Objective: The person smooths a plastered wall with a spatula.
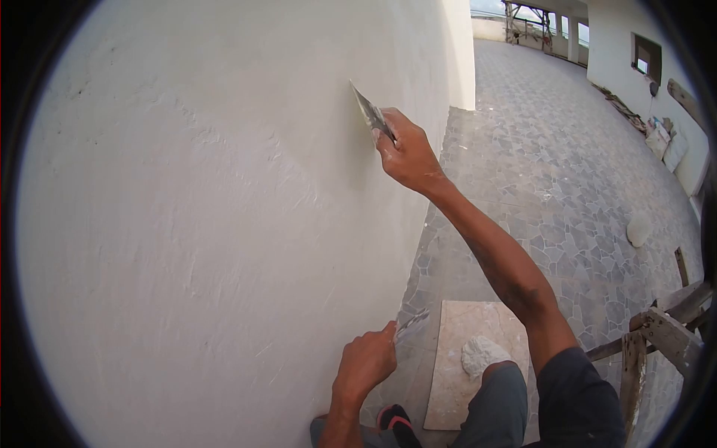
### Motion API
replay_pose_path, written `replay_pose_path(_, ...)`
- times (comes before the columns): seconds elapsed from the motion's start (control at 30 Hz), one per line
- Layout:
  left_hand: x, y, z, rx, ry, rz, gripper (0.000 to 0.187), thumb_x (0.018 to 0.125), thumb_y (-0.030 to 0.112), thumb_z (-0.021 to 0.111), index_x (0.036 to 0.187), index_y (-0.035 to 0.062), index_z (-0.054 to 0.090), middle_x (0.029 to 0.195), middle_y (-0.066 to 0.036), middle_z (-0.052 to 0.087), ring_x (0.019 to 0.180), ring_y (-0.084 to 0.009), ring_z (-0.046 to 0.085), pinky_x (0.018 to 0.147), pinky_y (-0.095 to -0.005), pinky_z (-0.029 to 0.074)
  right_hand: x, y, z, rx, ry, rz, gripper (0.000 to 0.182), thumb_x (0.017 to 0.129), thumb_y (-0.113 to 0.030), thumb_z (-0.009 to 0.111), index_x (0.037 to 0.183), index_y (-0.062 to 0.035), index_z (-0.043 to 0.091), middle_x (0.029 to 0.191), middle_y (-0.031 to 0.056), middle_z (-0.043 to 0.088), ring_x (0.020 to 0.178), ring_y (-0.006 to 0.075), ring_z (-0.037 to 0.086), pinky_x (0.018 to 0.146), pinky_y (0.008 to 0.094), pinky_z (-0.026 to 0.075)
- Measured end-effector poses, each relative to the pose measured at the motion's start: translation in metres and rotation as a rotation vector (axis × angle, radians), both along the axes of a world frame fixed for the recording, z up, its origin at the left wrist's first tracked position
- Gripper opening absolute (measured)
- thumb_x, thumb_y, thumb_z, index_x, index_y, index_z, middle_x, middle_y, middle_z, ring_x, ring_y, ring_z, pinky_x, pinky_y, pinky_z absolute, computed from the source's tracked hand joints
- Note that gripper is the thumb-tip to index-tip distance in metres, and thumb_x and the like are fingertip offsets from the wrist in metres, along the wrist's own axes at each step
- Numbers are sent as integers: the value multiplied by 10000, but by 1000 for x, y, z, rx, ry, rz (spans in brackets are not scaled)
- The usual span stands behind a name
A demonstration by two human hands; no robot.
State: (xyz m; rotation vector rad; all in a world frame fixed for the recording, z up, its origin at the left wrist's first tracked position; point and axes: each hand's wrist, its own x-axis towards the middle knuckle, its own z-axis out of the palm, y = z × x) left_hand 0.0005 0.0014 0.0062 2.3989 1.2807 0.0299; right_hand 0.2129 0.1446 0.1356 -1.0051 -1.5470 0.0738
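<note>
My right hand [409,153] is closed around a putty knife [367,110], whose blade is held up at the white wall [202,224]. Whether the blade touches the wall is hard to tell. Lower down, near the wall's base, my left hand [366,364] is closed on a second putty knife [413,325], its blade pointing up and to the right. Rough, ridged patches mark the wall to the left of my right hand. White paste [482,355] lies in a heap on a pale board [455,325] beside my knee.
Stone-patterned floor [553,187] stretches away to the right. A wooden trestle [667,334] stands at the lower right. Sacks [661,140] and boards [624,109] lie along the far white wall [616,52]. A pale round object [638,229] rests on the floor.
</note>
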Motion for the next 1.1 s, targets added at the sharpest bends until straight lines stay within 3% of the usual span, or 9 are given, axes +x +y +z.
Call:
replay_pose_path(0.13,0,-1,2,-13,4,6,305,942,187,503,1209,50,561,846,-235,674,814,-435,649,740,-528,508,-6,-22,-21,241,-228,112,456,883,79,463,1314,-45,544,1186,122,592,854,247,624,753,355,511)
replay_pose_path(0.23,1,0,1,-19,27,12,313,943,190,500,1218,51,559,850,-233,675,814,-434,649,743,-530,507,7,-29,-19,337,-305,123,397,908,60,471,1283,-42,555,1049,121,616,794,212,604,719,341,499)
replay_pose_path(0.37,0,-2,3,-11,25,10,322,944,190,495,1228,52,558,856,-235,675,819,-436,647,747,-530,506,35,-4,3,72,65,-102,235,978,-97,484,1181,-6,561,772,90,556,713,177,528,699,334,464)
replay_pose_path(0.4,0,-2,2,-8,24,9,323,943,190,496,1228,51,558,858,-235,675,822,-436,646,749,-528,506,47,16,4,33,108,-160,258,979,-176,485,1148,1,567,813,120,587,743,211,555,734,361,469)
replay_pose_path(0.57,-2,0,-2,-4,5,11,329,942,189,499,1235,51,559,867,-236,677,839,-436,644,759,-523,506,78,83,-8,-128,169,-246,314,958,-195,481,1195,-12,576,906,172,635,821,269,599,808,389,475)
replay_pose_path(0.7,-4,0,0,0,-5,14,326,946,190,496,1235,51,557,863,-233,677,835,-432,646,752,-523,507,55,71,-2,-158,217,-196,354,954,-170,471,1263,-28,566,991,187,653,862,279,614,832,384,481)
replay_pose_path(0.8,-3,1,2,-7,0,10,320,950,191,495,1232,52,556,860,-231,676,829,-431,647,745,-526,507,20,33,-3,-85,141,-188,354,940,-80,465,1275,-44,571,1099,162,650,868,270,612,826,379,486)
replay_pose_path(0.9,-4,2,3,-13,13,7,317,954,195,493,1233,59,557,858,-230,676,824,-432,647,741,-528,507,3,10,-25,147,-13,11,364,946,-2,477,1299,-41,554,1187,144,647,1013,273,635,902,338,485)
replay_pose_path(1.1,-5,2,-1,6,16,16,311,959,201,483,1228,67,563,860,-232,676,817,-436,647,736,-526,509,27,-15,-25,392,-393,6,592,776,165,508,1309,-88,556,1272,99,610,1208,288,564,991,382,488)
